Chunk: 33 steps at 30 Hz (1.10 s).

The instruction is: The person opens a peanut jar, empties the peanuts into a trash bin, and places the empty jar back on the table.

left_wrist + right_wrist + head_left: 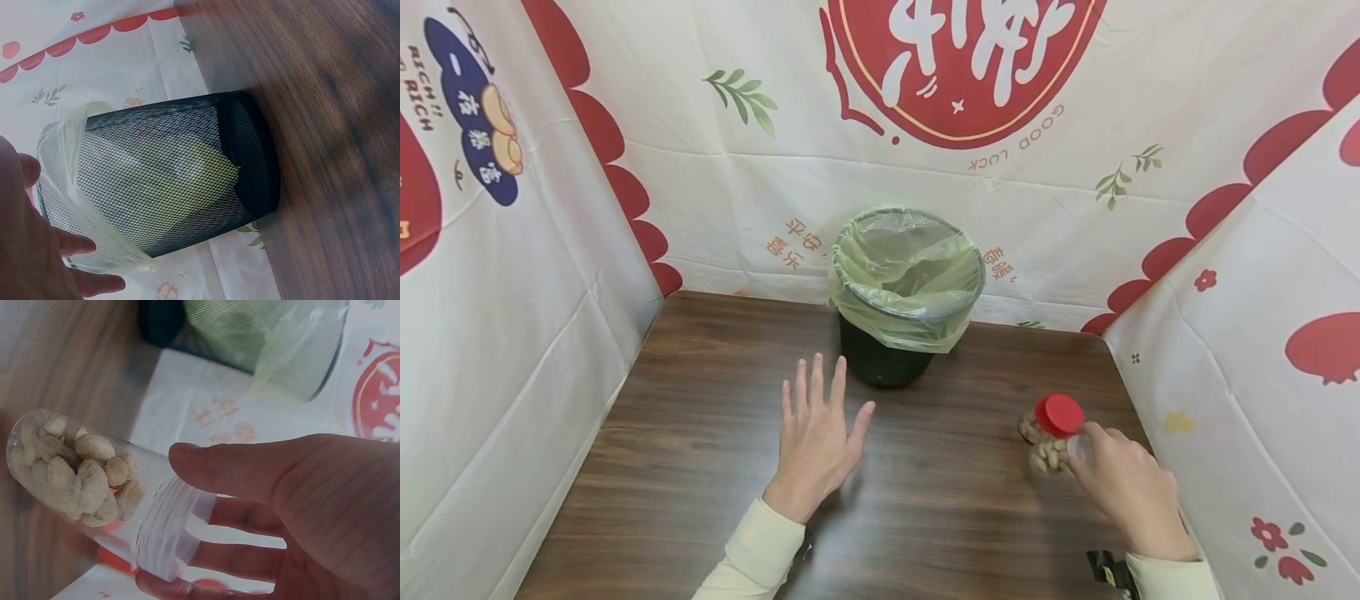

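Observation:
My right hand grips a clear plastic jar of unshelled peanuts by its whitish lid, thumb on one side and fingers round the other. Right beside that jar in the head view stands a second jar with a red lid, partly hidden behind the first. My left hand is held over the table with its fingers straight and spread, holding nothing. Just beyond its fingertips is a black mesh wastebasket, lined with a pale yellow-green plastic bag folded over the rim.
The brown wood-grain table has the wastebasket at its back edge. White printed cloth hangs behind the table and along both sides, close to its edges. The two jars are near the right-hand side.

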Each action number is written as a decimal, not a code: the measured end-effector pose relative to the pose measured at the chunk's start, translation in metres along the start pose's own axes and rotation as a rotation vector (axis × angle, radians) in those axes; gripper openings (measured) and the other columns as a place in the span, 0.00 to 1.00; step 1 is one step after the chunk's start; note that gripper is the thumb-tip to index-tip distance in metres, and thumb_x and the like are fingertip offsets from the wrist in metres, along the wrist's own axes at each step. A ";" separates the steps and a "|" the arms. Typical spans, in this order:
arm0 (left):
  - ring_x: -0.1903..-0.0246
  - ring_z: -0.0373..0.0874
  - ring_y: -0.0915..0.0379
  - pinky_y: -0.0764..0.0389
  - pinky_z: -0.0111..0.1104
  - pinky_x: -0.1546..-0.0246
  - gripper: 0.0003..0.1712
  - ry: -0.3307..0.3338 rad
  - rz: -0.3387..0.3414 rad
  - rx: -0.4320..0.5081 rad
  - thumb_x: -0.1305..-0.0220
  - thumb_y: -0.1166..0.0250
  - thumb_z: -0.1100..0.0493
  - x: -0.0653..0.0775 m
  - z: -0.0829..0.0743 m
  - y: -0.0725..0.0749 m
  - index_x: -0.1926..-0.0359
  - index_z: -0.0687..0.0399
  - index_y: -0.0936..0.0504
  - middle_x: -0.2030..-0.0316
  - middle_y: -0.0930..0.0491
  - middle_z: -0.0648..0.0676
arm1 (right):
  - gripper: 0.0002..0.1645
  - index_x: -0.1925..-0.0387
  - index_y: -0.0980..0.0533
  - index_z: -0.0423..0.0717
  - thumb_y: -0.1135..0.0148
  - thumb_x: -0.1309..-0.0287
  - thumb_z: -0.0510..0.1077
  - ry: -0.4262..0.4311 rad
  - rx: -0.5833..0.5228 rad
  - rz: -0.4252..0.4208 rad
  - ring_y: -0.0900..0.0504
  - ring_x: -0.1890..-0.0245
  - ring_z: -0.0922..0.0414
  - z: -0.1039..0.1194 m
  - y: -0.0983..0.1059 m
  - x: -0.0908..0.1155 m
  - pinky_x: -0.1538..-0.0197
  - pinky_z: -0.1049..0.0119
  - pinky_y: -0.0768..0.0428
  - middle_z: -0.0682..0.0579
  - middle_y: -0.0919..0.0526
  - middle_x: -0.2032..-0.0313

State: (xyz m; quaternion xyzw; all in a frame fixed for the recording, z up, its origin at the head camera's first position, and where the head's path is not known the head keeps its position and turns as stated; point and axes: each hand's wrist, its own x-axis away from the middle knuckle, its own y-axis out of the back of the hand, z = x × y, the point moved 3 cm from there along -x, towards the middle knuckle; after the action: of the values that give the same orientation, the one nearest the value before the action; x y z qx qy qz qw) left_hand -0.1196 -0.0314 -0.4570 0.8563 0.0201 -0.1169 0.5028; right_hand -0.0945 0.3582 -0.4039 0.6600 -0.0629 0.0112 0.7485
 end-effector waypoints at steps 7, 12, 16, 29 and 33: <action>0.16 0.71 0.54 0.49 0.68 0.19 0.46 -0.002 -0.009 0.034 0.18 0.50 0.33 0.000 -0.001 0.002 0.14 0.53 0.45 0.17 0.46 0.69 | 0.30 0.37 0.20 0.40 0.25 0.37 0.48 0.107 0.020 -0.102 0.13 0.57 0.32 0.038 0.019 -0.007 0.73 0.36 0.18 0.33 0.13 0.49; 0.16 0.69 0.54 0.48 0.66 0.18 0.48 -0.007 -0.017 0.070 0.20 0.49 0.30 0.000 -0.002 0.004 0.13 0.52 0.45 0.16 0.47 0.68 | 0.28 0.39 0.19 0.41 0.24 0.38 0.47 0.194 0.025 -0.194 0.14 0.53 0.32 0.073 0.032 -0.010 0.68 0.33 0.16 0.33 0.14 0.45; 0.16 0.68 0.52 0.45 0.64 0.18 0.50 -0.030 -0.042 0.087 0.23 0.46 0.29 -0.001 -0.004 0.006 0.14 0.52 0.45 0.17 0.45 0.67 | 0.28 0.39 0.18 0.43 0.23 0.39 0.47 0.272 0.006 -0.245 0.14 0.50 0.35 0.101 0.044 -0.010 0.63 0.33 0.15 0.36 0.13 0.44; 0.19 0.64 0.41 0.26 0.61 0.27 0.66 -0.092 -0.098 0.134 0.42 0.28 0.23 0.000 -0.012 0.014 0.15 0.50 0.43 0.19 0.38 0.62 | 0.28 0.37 0.17 0.51 0.21 0.38 0.49 0.535 -0.205 -0.228 0.14 0.41 0.46 0.186 0.055 -0.010 0.49 0.40 0.12 0.49 0.12 0.41; 0.23 0.63 0.35 0.21 0.58 0.31 0.66 -0.166 -0.178 0.139 0.50 0.18 0.29 -0.001 -0.013 0.018 0.19 0.55 0.35 0.23 0.32 0.63 | 0.29 0.38 0.17 0.51 0.20 0.39 0.48 0.622 -0.294 -0.237 0.14 0.41 0.49 0.204 0.052 -0.008 0.43 0.44 0.13 0.50 0.12 0.41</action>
State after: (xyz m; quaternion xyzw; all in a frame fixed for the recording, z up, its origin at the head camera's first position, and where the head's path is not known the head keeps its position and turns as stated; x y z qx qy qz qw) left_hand -0.1156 -0.0295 -0.4351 0.8713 0.0462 -0.2324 0.4299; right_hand -0.1241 0.1635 -0.3287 0.5130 0.2435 0.1154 0.8150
